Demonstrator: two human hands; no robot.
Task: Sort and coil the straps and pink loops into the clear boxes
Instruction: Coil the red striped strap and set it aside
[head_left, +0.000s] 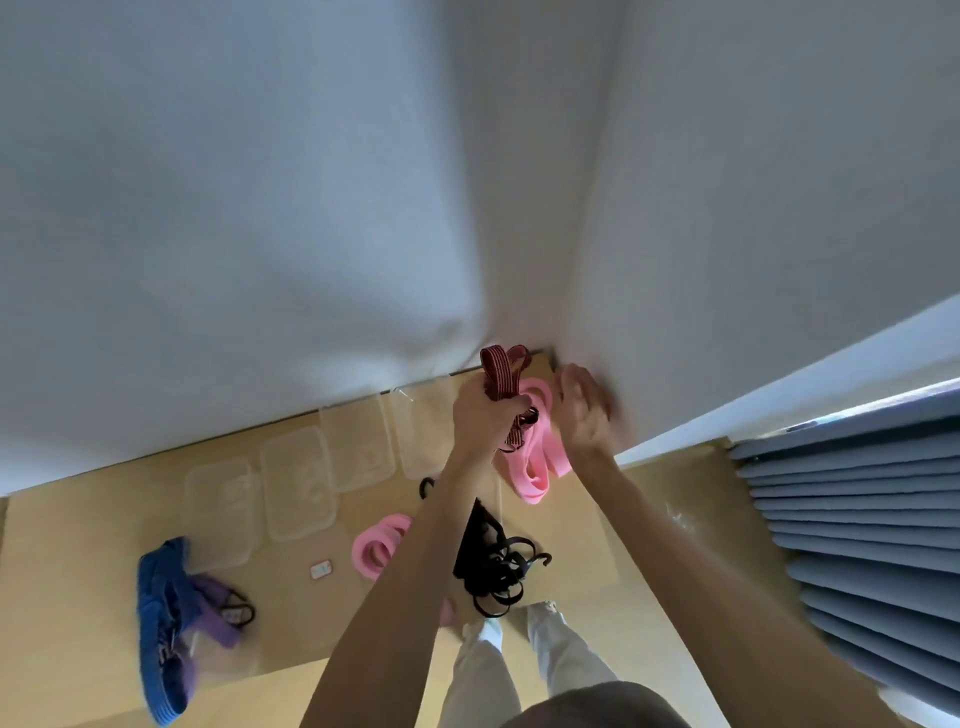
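Observation:
My left hand (480, 415) grips a folded dark red striped strap (501, 376), its loops sticking up above my fist. Just to the right, my right hand (584, 410) is raised with fingers loosely spread and holds nothing. Beneath both hands, a bunch of pink loops (537, 462) lies on the floor. A second coil of pink loops (376, 545) lies lower left of my left forearm. A tangle of black straps (493, 566) with hooks lies between my arms. Several clear boxes (298, 483) stand in a row along the wall.
A blue strap (158, 623) and a purple strap (218, 608) lie on a clear bag at the lower left. A small white tag (320, 570) lies on the wooden floor. White walls meet in a corner ahead; a grey-blue pleated curtain (857, 519) hangs at the right.

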